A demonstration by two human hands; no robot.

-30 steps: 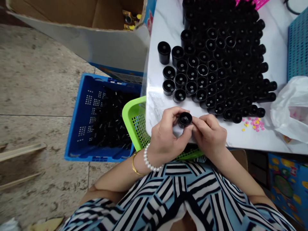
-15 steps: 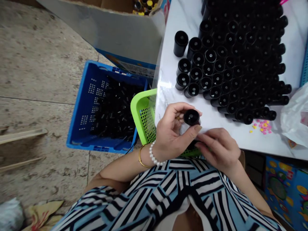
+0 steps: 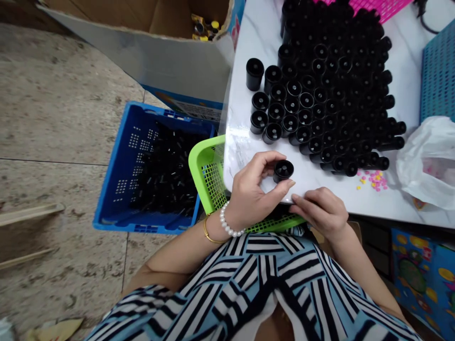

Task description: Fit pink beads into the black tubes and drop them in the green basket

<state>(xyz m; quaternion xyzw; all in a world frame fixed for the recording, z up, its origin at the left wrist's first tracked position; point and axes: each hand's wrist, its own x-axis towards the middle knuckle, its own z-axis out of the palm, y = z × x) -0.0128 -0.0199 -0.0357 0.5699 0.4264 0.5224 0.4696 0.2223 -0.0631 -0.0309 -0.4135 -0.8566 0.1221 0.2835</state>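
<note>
My left hand (image 3: 259, 182) curls around a small black plastic cup (image 3: 283, 171) near the table's front edge, its open end facing up and a small peg showing inside. Thumb and fingers are on either side of the cup. My right hand (image 3: 322, 210) is just to the right, at the table edge, with thumb and fingertips pinched together. What lies between them, if anything, is hidden. Beyond both hands, many similar black cups (image 3: 304, 117) stand upright in tight rows. Below my hands is a green basket (image 3: 206, 147) with dark contents, partly covered.
A blue crate (image 3: 113, 189) of black pieces stands on the floor at left, below a cardboard box (image 3: 149, 61). Pink and yellow bits (image 3: 377, 180) lie on the white table (image 3: 241, 147) near a white plastic bag (image 3: 426, 166). A blue basket (image 3: 439, 76) stands far right.
The view has shifted, showing more of the table's far side. My right fingertips have drawn slightly away from my left thumb. The left hand keeps its cup.
</note>
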